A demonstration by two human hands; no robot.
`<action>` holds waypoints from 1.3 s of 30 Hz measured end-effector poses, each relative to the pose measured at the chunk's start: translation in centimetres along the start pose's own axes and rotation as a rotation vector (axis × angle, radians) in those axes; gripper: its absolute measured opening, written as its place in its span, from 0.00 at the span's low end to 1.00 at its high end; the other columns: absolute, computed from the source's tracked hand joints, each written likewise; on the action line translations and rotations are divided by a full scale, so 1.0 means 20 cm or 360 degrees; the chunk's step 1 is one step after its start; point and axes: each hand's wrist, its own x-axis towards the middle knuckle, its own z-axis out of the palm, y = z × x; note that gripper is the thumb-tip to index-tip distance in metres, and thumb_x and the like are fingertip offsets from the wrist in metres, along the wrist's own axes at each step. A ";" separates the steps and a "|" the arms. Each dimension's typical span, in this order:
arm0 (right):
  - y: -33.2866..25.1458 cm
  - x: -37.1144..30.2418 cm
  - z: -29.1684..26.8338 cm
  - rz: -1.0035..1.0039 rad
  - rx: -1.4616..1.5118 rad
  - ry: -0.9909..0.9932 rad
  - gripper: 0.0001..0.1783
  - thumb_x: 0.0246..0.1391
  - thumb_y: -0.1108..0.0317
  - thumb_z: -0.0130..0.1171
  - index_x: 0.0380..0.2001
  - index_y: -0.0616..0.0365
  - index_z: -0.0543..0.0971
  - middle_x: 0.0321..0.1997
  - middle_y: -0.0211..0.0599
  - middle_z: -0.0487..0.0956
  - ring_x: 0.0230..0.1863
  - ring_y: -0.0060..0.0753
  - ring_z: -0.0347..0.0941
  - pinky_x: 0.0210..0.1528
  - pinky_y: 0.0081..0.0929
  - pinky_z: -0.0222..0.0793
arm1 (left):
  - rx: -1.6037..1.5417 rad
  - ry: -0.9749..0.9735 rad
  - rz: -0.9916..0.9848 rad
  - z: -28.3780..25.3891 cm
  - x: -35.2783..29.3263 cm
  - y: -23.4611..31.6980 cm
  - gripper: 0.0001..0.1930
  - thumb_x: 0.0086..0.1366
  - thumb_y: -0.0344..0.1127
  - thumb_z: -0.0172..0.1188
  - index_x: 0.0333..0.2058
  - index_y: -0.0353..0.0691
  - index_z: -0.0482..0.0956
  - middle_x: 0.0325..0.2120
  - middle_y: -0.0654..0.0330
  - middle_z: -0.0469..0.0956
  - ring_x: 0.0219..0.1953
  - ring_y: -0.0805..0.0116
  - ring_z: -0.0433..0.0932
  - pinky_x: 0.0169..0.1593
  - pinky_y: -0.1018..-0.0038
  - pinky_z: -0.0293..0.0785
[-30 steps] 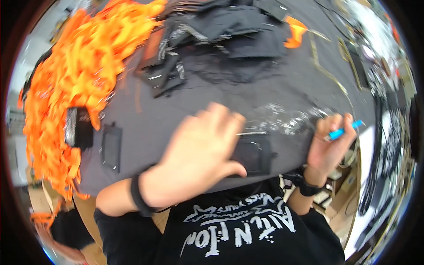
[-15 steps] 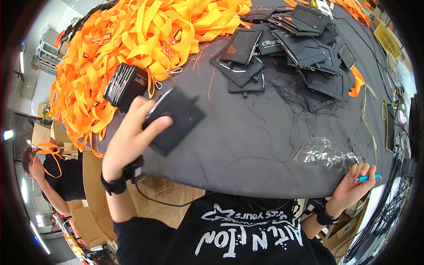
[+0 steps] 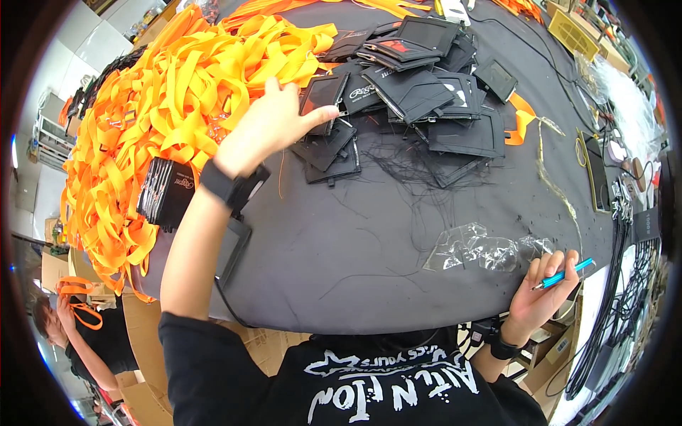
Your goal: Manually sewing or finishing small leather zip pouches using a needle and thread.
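My left hand (image 3: 266,128) reaches over the near left side of a heap of black zip wallets (image 3: 419,92), thumb and fingers apart. It overlaps a wallet with a dark window (image 3: 323,96); whether it touches it I cannot tell. Beneath my left forearm lies another black wallet (image 3: 231,248), partly hidden. Left of that forearm stands a neat stack of black wallets (image 3: 167,192). At the table's right edge my right hand (image 3: 536,298) is closed round a slim blue pen-shaped tool (image 3: 561,275), its thin tip pointing right.
Orange straps with metal clips (image 3: 163,106) form a big mound on the left. Loose black threads lie below the wallet heap on the dark table (image 3: 341,255). Crumpled clear plastic (image 3: 483,248) sits near my right hand. A co-worker (image 3: 85,334) holds an orange strap at the far left.
My left hand has let go of the black wallet, which now lies under my forearm, and has moved up and right to the heap. My right hand still holds the blue tool. The view has shifted.
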 end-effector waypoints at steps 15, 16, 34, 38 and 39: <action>-0.01 0.00 0.00 0.0044 0.0036 -0.0050 0.06 0.67 0.63 0.45 0.37 0.52 0.63 0.18 0.28 0.62 0.13 0.16 0.49 0.13 0.17 0.44 | -0.0503 0.0320 0.0864 -0.09 -0.52 0.09 0.17 0.49 0.15 0.59 0.39 0.38 0.80 0.35 0.58 0.67 0.30 0.69 0.66 0.35 0.74 0.69; -0.01 0.01 0.00 0.0055 0.0038 -0.0047 0.06 0.67 0.63 0.45 0.37 0.52 0.64 0.18 0.28 0.62 0.13 0.16 0.49 0.13 0.17 0.44 | -0.0591 0.0262 0.1016 -0.06 -0.60 0.10 0.16 0.49 0.16 0.60 0.38 0.38 0.79 0.34 0.59 0.67 0.30 0.68 0.67 0.35 0.74 0.69; -0.02 -0.06 0.08 0.0128 -0.0147 -0.0101 0.06 0.65 0.65 0.45 0.37 0.55 0.65 0.19 0.29 0.64 0.15 0.17 0.51 0.14 0.18 0.48 | -0.0263 -0.0074 0.1088 0.16 -0.65 0.46 0.12 0.51 0.38 0.70 0.30 0.39 0.80 0.27 0.60 0.69 0.29 0.60 0.73 0.33 0.68 0.70; 0.00 -0.10 0.16 0.0280 -0.0256 -0.0131 0.05 0.65 0.63 0.42 0.36 0.50 0.60 0.16 0.37 0.69 0.12 0.23 0.58 0.14 0.23 0.54 | -0.0511 -0.0266 0.1057 0.20 -0.64 0.51 0.09 0.56 0.32 0.67 0.29 0.37 0.76 0.26 0.60 0.69 0.25 0.64 0.73 0.30 0.71 0.70; 0.01 -0.13 0.18 0.0323 -0.0277 -0.0168 0.05 0.65 0.64 0.42 0.36 0.50 0.60 0.16 0.39 0.70 0.11 0.25 0.60 0.14 0.22 0.57 | -0.0596 -0.0287 0.0989 0.20 -0.63 0.52 0.07 0.57 0.31 0.66 0.30 0.36 0.76 0.25 0.61 0.69 0.25 0.66 0.72 0.30 0.72 0.69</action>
